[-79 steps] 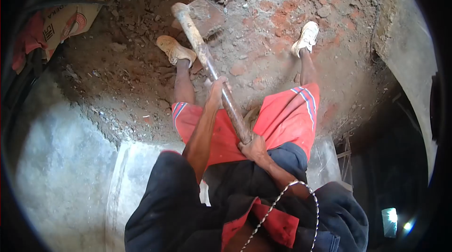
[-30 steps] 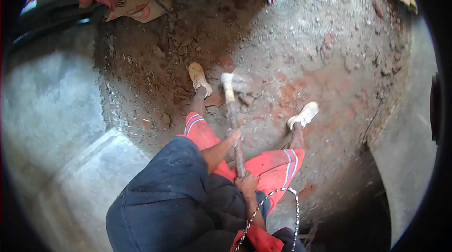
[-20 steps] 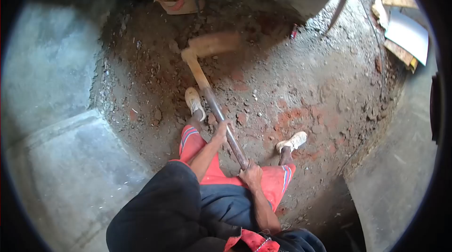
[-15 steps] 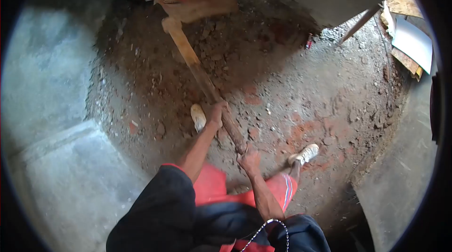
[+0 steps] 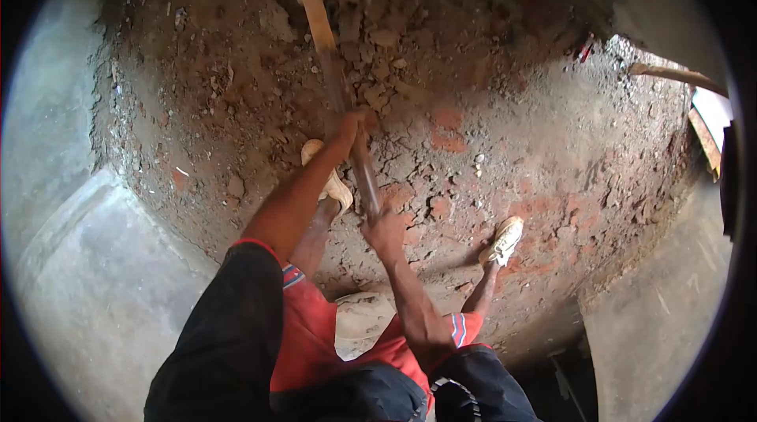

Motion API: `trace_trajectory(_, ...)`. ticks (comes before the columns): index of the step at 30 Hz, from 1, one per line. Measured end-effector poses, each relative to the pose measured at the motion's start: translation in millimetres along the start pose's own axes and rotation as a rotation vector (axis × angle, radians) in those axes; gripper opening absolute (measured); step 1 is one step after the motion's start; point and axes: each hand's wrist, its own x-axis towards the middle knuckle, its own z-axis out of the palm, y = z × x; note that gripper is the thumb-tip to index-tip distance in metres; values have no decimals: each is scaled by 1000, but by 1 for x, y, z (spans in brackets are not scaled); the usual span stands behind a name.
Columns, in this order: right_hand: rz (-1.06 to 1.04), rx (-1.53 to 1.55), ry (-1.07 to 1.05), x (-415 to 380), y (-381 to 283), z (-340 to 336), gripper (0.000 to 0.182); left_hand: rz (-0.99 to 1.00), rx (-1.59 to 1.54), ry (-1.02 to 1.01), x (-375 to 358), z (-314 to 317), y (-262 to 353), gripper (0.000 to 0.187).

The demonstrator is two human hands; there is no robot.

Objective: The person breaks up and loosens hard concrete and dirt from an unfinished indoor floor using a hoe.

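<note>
Both of my hands are closed around the long wooden handle of a hoe [image 5: 341, 89], whose blurred head points away from me near the top of the view. My left hand [image 5: 351, 129] grips farther up the shaft, about midway. Near the handle's lower end, my right hand [image 5: 384, 230] is wrapped round it. Beneath the hoe lies rough, broken earth [image 5: 268, 99] with loose clods and reddish patches. Motion blur hides the exact shape of the hoe head and whether it touches the soil.
My feet stand apart on the dirt, a light shoe [image 5: 501, 241] at the right and another [image 5: 327, 176] beside the handle. Smooth concrete [image 5: 102, 264] borders the left, with another slab [image 5: 662, 304] at the right. A wooden pole [image 5: 674, 75] juts in at upper right.
The hoe and both hands have shifted toward the top of the view, the arms reaching farther out. The camera view has also moved, and the printed sack at the top has left it.
</note>
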Motion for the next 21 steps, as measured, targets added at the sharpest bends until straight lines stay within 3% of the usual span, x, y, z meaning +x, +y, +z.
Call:
trace_trajectory(3,31,-105,-99,-49,38,3,36,68,-64,129,7,-9,-102,18)
trace_trajectory(5,87,-89,-125,-93,71,6,37,94,86,370,-72,10,-113,19)
trace_trajectory(7,115,-108,-111,-145,98,3,42,-60,68,273,-90,7,-181,22)
trace_trajectory(9,177,-119,-200,-197,128,2,44,-146,239,368,-139,14,-222,23)
trace_trajectory(13,279,-61,-228,-285,156,-26,33,-470,68,279,-230,48,-271,15)
trace_trajectory(15,360,-48,-179,-315,152,-39,29,-471,-21,88,-223,60,-367,16)
trace_trajectory(18,235,-121,-105,-316,151,-35,29,-282,-114,141,-280,59,-270,16)
trace_trajectory(19,186,-156,-76,-306,146,-33,28,-279,-195,121,-250,57,-280,17)
trace_trajectory(20,361,67,-179,-280,112,-44,31,-231,-203,131,-249,44,-214,17)
trace_trajectory(21,-56,-144,30,-246,141,-12,35,-183,-211,139,-249,31,-147,17)
